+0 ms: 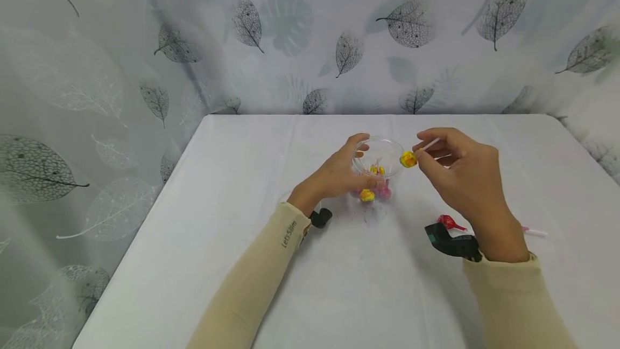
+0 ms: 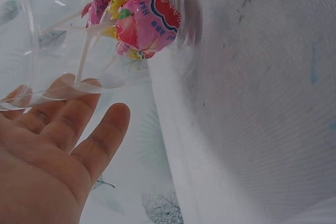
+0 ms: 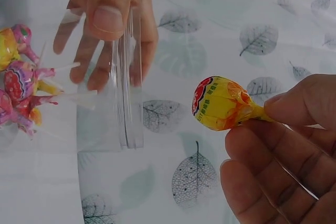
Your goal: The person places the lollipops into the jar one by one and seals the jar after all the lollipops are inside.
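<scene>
My left hand [image 1: 339,174] grips a clear plastic jar [image 3: 128,98] near its rim, thumb on the near side and fingers round the far side. Several wrapped lollipops lie at the jar's bottom, pink ones [image 2: 149,24] and yellow ones [image 1: 367,195], their white sticks pointing toward the mouth. Just right of the rim, my right hand [image 1: 460,168] pinches a yellow lollipop [image 3: 223,103] between thumb and fingers, where the wrapper meets the stick. Its candy end faces the jar, and the white stick slants up behind the thumb.
A red lollipop [image 1: 450,222] lies on the white tabletop [image 1: 194,241] beside my right wrist. Past that wrist a pale stick [image 1: 535,232] pokes out. Each wrist carries a black camera mount. Leaf-patterned cloth [image 1: 290,26] hangs behind the table and along its left side.
</scene>
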A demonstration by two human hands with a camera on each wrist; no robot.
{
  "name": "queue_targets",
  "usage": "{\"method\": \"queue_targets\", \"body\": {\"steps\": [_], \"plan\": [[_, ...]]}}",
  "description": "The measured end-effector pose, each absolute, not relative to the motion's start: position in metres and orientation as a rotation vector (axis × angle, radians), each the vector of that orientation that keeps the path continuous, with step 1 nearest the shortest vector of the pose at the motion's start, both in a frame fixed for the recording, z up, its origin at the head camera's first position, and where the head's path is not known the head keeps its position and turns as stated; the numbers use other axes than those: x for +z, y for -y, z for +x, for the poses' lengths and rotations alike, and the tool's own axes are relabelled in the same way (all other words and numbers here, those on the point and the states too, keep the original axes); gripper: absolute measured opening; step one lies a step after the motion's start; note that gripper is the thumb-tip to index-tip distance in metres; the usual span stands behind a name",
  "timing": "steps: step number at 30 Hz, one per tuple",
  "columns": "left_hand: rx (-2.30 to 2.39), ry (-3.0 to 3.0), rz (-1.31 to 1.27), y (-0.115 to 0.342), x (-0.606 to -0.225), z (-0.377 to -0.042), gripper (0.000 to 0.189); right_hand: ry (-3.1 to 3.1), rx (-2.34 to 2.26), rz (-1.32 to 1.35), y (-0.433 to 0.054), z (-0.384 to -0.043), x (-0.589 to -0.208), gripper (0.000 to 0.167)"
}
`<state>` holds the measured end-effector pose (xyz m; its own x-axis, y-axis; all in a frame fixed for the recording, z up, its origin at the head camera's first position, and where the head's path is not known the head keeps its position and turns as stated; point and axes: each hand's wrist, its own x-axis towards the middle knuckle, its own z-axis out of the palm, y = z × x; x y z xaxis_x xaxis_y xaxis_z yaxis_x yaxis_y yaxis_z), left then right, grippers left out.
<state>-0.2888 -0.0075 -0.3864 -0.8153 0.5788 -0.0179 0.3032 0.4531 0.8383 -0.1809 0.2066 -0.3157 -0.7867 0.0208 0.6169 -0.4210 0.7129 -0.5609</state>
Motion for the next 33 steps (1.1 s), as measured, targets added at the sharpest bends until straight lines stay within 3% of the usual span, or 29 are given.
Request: {"method": "queue_targets", "body": {"steps": [33], "plan": [[1.299, -2.432, 0.799, 0.008, -0.388, -0.285, 0.105, 2.168, 1.07, 0.419, -0.195, -0.189, -0.328, 0.019]]}}
